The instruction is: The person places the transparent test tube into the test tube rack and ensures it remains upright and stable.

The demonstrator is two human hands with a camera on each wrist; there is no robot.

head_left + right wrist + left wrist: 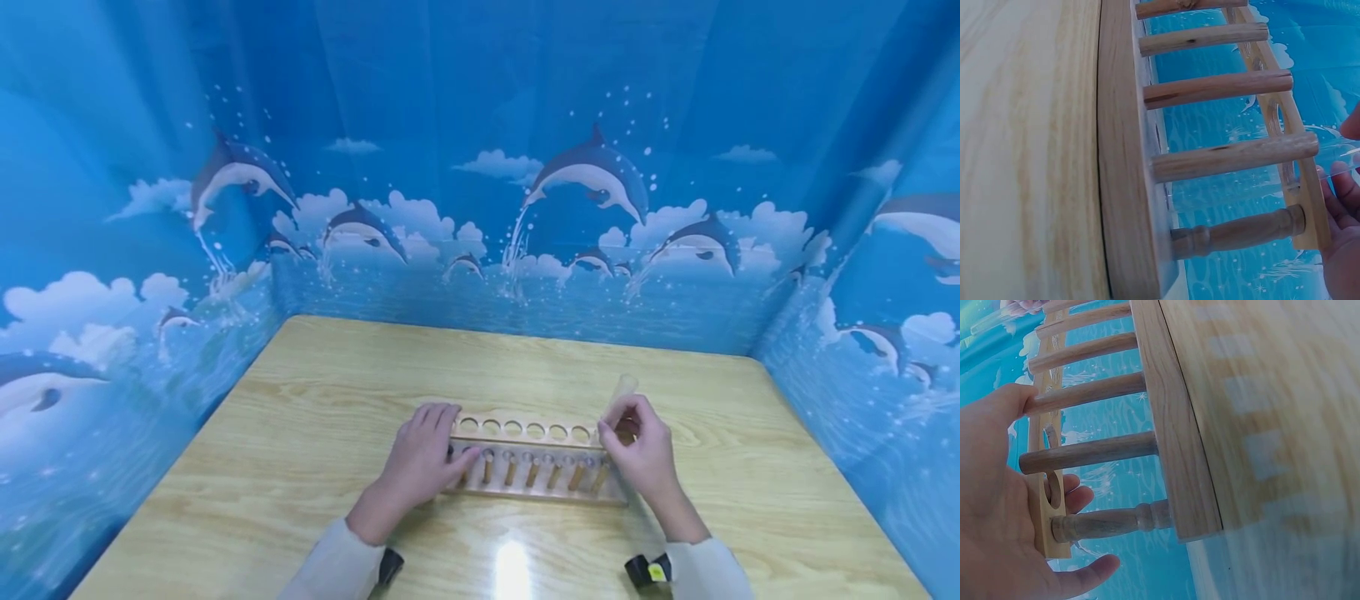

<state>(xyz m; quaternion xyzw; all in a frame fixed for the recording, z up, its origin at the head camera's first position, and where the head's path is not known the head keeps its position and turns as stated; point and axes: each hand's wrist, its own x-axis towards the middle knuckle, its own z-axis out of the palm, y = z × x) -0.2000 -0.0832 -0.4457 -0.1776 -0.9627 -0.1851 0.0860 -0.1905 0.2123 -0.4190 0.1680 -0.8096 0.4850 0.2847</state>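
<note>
A wooden test tube rack [525, 492] stands on the table, with a row of round holes along its top rail and a row of upright pegs in front. My left hand [427, 450] grips the rack's left end, thumb at a peg [1094, 394] and the other fingers behind the rail. Over at the right end, my right hand [645, 450] pinches a clear test tube [624, 385] whose top sticks out above the fingers. In the right wrist view, the tube's clear body [1229, 187] passes through the end hole towards the base [1125, 187].
The rack rests on a light wood-grain table [360, 358]. Blue curtains [465, 100] printed with dolphins hang behind the table and along both sides. Black wrist straps [647, 570] sit at the sleeves.
</note>
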